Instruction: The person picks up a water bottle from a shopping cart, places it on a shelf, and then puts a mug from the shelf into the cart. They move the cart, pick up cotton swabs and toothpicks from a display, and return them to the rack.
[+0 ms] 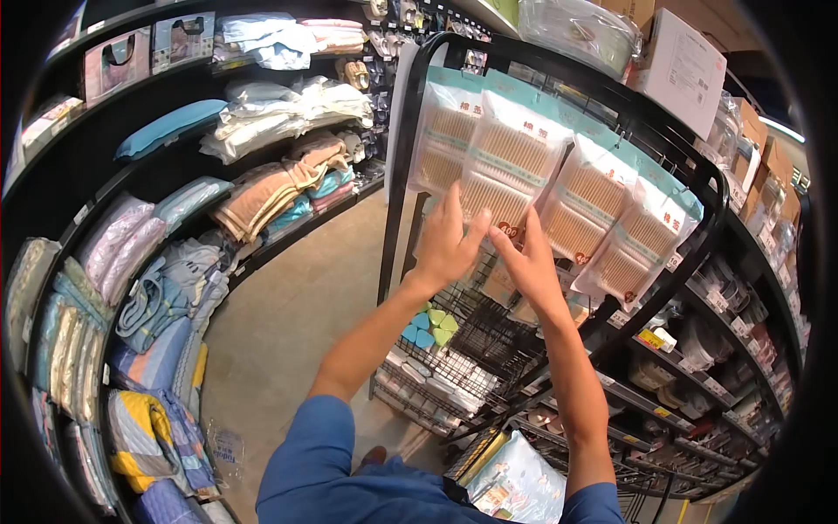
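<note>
Several clear packs of cotton swabs with pale teal tops hang in a row on a black rack. Both my hands are at the lower half of the second pack from the left (515, 144). My left hand (445, 244) is at its left side, index finger and thumb stretched out and apart over the front. At the lower right edge is my right hand (534, 266), its index finger pointing up and its thumb angled toward the left thumb. The other fingers are partly hidden. The leftmost pack (445, 131) hangs beside my left fingertips, and another pack (587, 196) hangs right of my right hand.
The black rack frame (425, 96) surrounds the packs. Below are wire baskets (471, 341) with green and blue items (432, 327). Shelves of folded textiles (279, 188) curve along the left, and boxes (685, 70) stand on top. Bagged bedding (515, 480) lies near my body.
</note>
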The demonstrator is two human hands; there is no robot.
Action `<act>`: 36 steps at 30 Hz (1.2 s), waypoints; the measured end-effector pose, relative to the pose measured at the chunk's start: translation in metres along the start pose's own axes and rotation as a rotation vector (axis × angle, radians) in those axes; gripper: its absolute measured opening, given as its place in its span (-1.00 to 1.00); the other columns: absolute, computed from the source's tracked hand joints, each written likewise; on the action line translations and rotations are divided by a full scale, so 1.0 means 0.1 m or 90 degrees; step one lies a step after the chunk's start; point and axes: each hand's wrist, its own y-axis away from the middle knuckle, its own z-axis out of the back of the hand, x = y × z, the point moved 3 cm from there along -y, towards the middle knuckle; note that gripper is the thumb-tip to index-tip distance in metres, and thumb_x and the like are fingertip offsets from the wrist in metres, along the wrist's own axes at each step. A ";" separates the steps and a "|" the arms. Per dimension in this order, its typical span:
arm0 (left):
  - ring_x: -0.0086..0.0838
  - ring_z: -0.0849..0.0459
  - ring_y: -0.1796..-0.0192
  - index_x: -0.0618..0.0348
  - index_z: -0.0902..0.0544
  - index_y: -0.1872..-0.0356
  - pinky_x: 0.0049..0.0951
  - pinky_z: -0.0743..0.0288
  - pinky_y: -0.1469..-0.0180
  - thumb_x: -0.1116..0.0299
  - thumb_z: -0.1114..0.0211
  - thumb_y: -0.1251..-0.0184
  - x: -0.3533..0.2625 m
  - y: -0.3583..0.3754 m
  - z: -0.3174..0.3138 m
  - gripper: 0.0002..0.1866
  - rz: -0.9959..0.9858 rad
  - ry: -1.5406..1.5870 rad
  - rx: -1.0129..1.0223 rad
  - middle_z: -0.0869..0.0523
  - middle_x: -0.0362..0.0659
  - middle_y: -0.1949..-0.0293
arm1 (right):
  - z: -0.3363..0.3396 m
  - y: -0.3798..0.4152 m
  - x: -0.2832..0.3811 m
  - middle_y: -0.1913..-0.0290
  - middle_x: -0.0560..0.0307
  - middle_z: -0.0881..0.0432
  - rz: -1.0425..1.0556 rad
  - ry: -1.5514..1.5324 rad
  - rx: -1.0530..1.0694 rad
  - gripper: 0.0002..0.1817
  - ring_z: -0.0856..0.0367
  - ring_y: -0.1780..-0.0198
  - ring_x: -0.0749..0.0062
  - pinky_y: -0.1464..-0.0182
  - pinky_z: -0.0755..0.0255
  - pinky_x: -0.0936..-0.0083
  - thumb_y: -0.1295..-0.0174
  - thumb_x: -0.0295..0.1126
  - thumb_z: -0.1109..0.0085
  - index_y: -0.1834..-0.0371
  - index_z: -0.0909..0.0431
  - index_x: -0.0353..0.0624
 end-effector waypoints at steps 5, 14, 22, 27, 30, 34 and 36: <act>0.00 -0.43 -0.18 0.56 -0.16 -0.27 -0.17 -0.25 -0.23 0.20 -0.07 -0.36 -0.25 -0.02 -0.02 -0.35 -0.069 -0.025 -0.073 -0.43 0.27 -0.12 | 0.05 0.09 0.29 -0.12 -0.15 -0.48 0.072 0.061 -0.051 -0.33 -0.51 -0.11 0.21 -0.13 -0.38 0.36 -0.17 -0.38 -0.20 -0.30 -0.15 -0.37; 0.19 -0.32 -0.19 0.60 -0.07 -0.30 0.02 -0.16 -0.25 0.24 -0.25 -0.19 -0.77 1.11 -0.50 -0.19 -0.180 -0.023 -0.001 -0.29 0.36 -0.19 | 0.32 1.54 0.14 -0.23 -0.17 -0.31 0.063 0.181 -0.211 -0.24 -0.31 -0.27 0.18 -0.29 -0.15 0.35 -0.11 -0.54 -0.17 -0.37 -0.01 -0.41; 0.15 -0.36 -0.13 0.60 -0.11 -0.27 -0.04 -0.21 -0.21 0.26 -0.22 -0.21 -0.61 3.30 -1.36 -0.24 0.184 0.057 0.446 -0.37 0.34 -0.10 | 0.24 4.14 -0.70 -0.05 -0.11 -0.45 -0.483 0.192 -0.346 -0.30 -0.48 -0.05 0.27 -0.09 -0.36 0.37 -0.08 -0.43 -0.23 -0.28 -0.15 -0.39; 0.05 -0.42 -0.18 0.40 -0.20 -0.29 -0.15 -0.29 -0.20 0.23 -0.23 -0.27 -0.58 4.46 -1.76 -0.33 0.374 0.209 0.775 -0.45 0.24 -0.10 | 0.18 5.32 -0.82 0.01 -0.14 -0.51 -0.609 0.029 -0.495 -0.37 -0.51 -0.03 0.24 -0.07 -0.39 0.38 -0.03 -0.44 -0.24 -0.18 -0.25 -0.40; 0.01 -0.46 -0.20 0.36 -0.27 -0.25 -0.20 -0.30 -0.22 0.23 -0.23 -0.27 -0.57 4.77 -1.86 -0.39 0.378 0.264 0.883 -0.48 0.21 -0.11 | 0.08 5.74 -0.78 -0.01 -0.17 -0.51 -0.713 0.109 -0.499 -0.36 -0.52 -0.06 0.17 -0.11 -0.37 0.36 0.02 -0.44 -0.23 -0.17 -0.26 -0.41; 0.02 -0.49 -0.16 0.34 -0.34 -0.19 -0.20 -0.33 -0.19 0.27 -0.23 -0.25 -0.61 4.93 -2.00 -0.46 0.364 0.248 0.922 -0.51 0.22 -0.07 | 0.06 5.91 -0.83 0.00 -0.21 -0.51 -0.708 0.137 -0.549 -0.35 -0.53 -0.06 0.11 -0.12 -0.37 0.35 0.04 -0.41 -0.25 -0.16 -0.27 -0.41; 0.05 -0.50 -0.13 0.36 -0.38 -0.15 -0.16 -0.34 -0.17 0.30 -0.24 -0.23 -0.62 4.91 -2.15 -0.49 0.344 0.259 0.890 -0.54 0.24 -0.02 | 0.14 5.93 -0.93 0.03 -0.21 -0.53 -0.672 0.171 -0.580 -0.37 -0.54 -0.04 0.05 -0.09 -0.38 0.34 0.02 -0.38 -0.25 -0.14 -0.28 -0.40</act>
